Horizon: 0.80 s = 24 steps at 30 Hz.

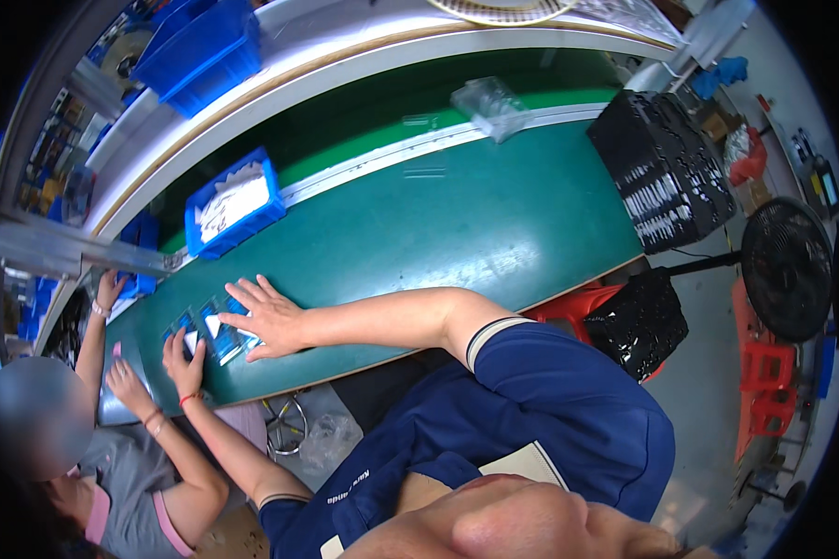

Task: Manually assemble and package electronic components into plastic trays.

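On the green tabletop [457, 214], several flat blue-and-clear pieces [226, 347] lie in a row toward the left end, with small white triangular parts on them. My right hand [268, 319] rests flat over the right end of this row, fingers spread and pointing left. My left hand [185, 365] touches the left end, its fingers apart around a white triangular part [191, 342]. What lies under both palms is hidden, and the pieces are too small to name.
A blue bin [276, 207] of white pieces stands at the table's back edge. Clear plastic packaging [490, 108] lies farther right, before a stack of black trays [662, 172]. At my left, a co-worker's hands [129, 386] are close by. A black fan [786, 270] stands right.
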{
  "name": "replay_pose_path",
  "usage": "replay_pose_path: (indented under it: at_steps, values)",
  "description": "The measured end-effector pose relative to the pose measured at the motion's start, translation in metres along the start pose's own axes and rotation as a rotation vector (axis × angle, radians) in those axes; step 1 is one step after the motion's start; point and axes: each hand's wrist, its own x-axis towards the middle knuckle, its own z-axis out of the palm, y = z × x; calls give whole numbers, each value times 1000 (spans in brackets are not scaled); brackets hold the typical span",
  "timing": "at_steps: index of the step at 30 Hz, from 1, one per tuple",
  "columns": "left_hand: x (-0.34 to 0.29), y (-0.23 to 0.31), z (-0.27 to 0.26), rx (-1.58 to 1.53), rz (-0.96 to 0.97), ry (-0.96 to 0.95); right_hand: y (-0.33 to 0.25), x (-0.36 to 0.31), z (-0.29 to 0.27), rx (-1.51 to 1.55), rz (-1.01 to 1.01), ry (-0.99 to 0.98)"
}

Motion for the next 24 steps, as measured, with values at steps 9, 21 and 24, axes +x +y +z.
replay_pose_path:
  at_steps: [9, 21, 24]
  values:
    - [1, 103, -7, -109, 295, 320, 72, -163, -277, -863, 297, 432]
    - [-8, 406, 42, -678, 1192, -190, 18, -353, -456, -999, 1186, 475]
    - [-11, 414, 48, -659, 1189, -197, 3, -351, -465, -834, 1129, 655]
